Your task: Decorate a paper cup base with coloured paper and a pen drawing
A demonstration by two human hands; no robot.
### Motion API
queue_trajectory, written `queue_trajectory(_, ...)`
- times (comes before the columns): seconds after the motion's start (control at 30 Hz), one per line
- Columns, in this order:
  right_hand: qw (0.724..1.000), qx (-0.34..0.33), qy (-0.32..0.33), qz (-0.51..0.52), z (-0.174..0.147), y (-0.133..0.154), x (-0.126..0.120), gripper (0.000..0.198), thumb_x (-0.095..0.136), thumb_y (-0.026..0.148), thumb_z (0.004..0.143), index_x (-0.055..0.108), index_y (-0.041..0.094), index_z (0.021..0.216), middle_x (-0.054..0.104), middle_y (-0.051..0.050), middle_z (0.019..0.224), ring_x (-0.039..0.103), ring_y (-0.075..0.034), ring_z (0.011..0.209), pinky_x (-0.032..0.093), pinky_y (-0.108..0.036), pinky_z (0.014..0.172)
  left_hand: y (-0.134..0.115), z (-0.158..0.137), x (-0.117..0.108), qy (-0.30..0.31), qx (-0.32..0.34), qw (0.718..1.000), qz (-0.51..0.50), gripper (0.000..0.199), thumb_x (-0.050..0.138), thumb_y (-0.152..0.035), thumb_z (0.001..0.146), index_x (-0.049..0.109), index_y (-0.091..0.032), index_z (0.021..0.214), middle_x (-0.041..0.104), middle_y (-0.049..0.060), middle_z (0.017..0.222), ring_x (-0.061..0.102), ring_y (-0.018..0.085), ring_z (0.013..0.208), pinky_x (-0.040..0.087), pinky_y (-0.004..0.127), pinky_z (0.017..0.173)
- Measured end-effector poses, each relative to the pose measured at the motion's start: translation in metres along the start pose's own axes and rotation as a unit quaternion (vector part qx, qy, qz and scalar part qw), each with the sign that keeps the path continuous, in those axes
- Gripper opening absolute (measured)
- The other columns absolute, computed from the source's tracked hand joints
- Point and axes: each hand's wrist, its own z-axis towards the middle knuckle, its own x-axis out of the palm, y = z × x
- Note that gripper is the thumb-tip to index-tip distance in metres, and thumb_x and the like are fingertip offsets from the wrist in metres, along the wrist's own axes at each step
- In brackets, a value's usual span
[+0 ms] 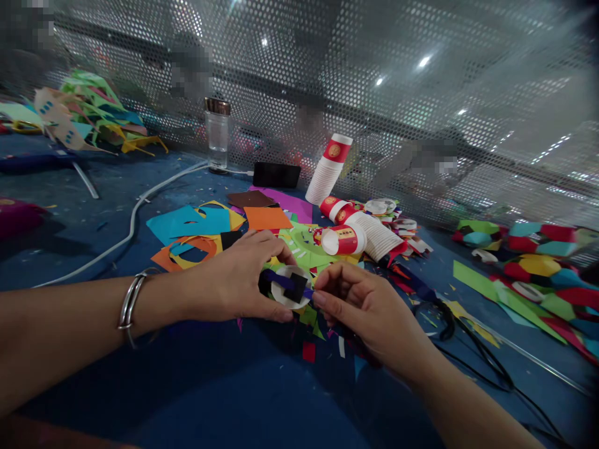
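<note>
My left hand (243,274), with a silver bangle at the wrist, curls its thumb and fingers around a paper cup (279,294) whose round white end faces me. Across that end lie a small black paper square (296,288) and a dark blue strip (283,282). At the cup's right side, my right hand (358,305) is closed, its thumb and forefinger pinching the blue strip's end. The cup's sides are mostly hidden by my left hand. Colourful paper scraps (306,246) lie under and behind both hands.
Behind my hands are loose red-and-white cups (344,240), a leaning cup stack (325,178), a phone (277,175) and a glass bottle (218,137). A white cable (135,218) curves along the left. Black cords (482,352) and colourful paper-covered pieces (538,268) lie right. Perforated metal panel (327,68) stands behind.
</note>
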Motion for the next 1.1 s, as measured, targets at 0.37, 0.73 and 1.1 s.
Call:
queue_trajectory(0.37, 0.999, 0.032, 0.0, 0.002, -0.0014, 0.0017, -0.0006, 0.03, 0.08, 0.045, 0.09, 0.063, 0.022, 0.097, 0.063, 0.005, 0.078, 0.06, -0.01, 0.068, 0.054, -0.022, 0.061, -0.0034, -0.0042, 0.0021, -0.035, 0.046, 0.997, 0.046, 0.051, 0.089, -0.051, 0.071, 0.067, -0.026, 0.11, 0.062, 0.003, 0.114, 0.052, 0.031, 0.115, 0.045, 0.046, 0.099)
queue_trajectory(0.73, 0.998, 0.043, -0.051, -0.01, -0.0021, -0.0012, -0.0059, 0.03, 0.067, 0.051, 0.1, 0.064, 0.021, 0.098, 0.068, 0.001, 0.081, 0.063, -0.011, 0.068, 0.054, -0.025, 0.064, -0.0006, -0.0022, 0.0018, -0.031, 0.021, 0.999, 0.04, 0.053, 0.088, -0.054, 0.072, 0.063, -0.024, 0.109, 0.066, 0.004, 0.116, 0.055, 0.031, 0.113, 0.044, 0.045, 0.096)
queue_trajectory(1.1, 0.998, 0.041, -0.036, -0.016, -0.0018, -0.0006, -0.0072, 0.023, 0.073, 0.041, 0.097, 0.064, 0.02, 0.101, 0.066, 0.002, 0.081, 0.063, -0.011, 0.07, 0.054, -0.025, 0.064, -0.0011, -0.0037, 0.0006, -0.034, 0.013, 0.998, 0.041, 0.051, 0.086, -0.054, 0.074, 0.063, -0.024, 0.11, 0.067, 0.004, 0.114, 0.058, 0.03, 0.112, 0.045, 0.043, 0.095)
